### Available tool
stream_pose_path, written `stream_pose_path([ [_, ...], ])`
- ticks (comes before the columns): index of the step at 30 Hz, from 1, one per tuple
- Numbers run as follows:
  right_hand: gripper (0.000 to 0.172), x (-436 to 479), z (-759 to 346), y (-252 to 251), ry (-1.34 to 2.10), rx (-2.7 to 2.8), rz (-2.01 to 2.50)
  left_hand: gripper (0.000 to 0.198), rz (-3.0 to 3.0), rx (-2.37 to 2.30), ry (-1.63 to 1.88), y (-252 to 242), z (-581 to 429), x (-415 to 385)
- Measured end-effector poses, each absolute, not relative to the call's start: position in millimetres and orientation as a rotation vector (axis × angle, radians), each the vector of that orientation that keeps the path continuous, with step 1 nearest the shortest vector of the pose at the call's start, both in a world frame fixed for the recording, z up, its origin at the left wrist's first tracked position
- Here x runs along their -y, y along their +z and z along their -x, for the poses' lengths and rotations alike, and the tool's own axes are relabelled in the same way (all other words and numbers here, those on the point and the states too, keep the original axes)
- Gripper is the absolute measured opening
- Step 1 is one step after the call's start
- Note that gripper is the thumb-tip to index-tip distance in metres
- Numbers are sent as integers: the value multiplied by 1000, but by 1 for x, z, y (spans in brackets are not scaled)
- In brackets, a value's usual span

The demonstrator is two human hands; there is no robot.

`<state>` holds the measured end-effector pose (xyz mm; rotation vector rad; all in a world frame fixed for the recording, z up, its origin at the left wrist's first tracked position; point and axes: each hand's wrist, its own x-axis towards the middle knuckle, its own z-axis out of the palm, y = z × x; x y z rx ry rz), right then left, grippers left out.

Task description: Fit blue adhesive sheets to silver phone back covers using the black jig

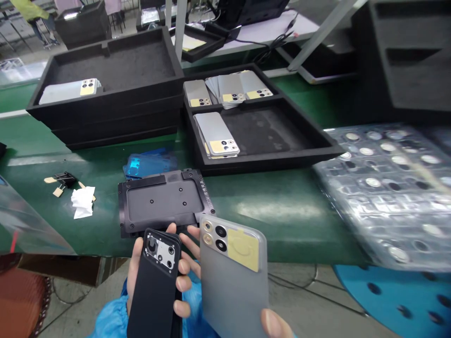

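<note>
My left hand (182, 283) is closed round a small stack of black phone back covers (151, 293), thumb along one side and fingers along the other. The top cover has a silver camera plate with several round holes. Beside it, my right hand (192, 251) grips a grey phone back cover (232, 291) from beneath, its thumb at the right edge. That cover carries dark and gold camera rings and a yellow film. Both covers are tilted up, close together. Just beyond my hands lies a black fixture plate (165, 202) with a shallow recess.
Behind the fixture, a black foam tray (271, 157) holds several silver covers (215, 134). Stacked black trays (116, 117) stand left of it. Blue film sheets (151, 163), a crumpled tissue (83, 202) and black clips (66, 178) lie on the green bench. Clear blister trays (384, 206) are at right.
</note>
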<state>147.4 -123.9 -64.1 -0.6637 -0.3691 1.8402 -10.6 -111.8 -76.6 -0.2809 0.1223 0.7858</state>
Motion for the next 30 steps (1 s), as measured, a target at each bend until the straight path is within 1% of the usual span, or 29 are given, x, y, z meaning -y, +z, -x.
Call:
stream_pose_path([
  [4,96,123,-148,-65,1861,368,668,54,303,-103,752,-74,11,110],
  [7,93,121,-148,-65,1867,363,645,54,344,-111,756,-73,11,111],
  [12,95,121,-147,-67,1856,351,650,58,384,-141,852,-73,11,112],
  [16,96,119,-148,-68,1877,344,639,59,275,-276,918,-65,6,113],
  [18,92,115,-149,-67,1869,368,638,60,143,-400,1029,-64,2,120],
  [20,83,111,-150,-67,1834,408,658,65,-17,-551,1146,-68,2,130],
  [23,73,106,-151,-68,1802,453,696,71,-147,-748,1200,-80,5,146],
  [25,75,106,-150,-69,1799,479,712,64,-144,-834,1187,-85,8,150],
  [28,79,107,-148,-72,1779,523,740,42,-166,-869,1119,-79,9,145],
  [30,80,108,-147,-73,1779,541,748,34,-189,-864,1079,-71,7,138],
])
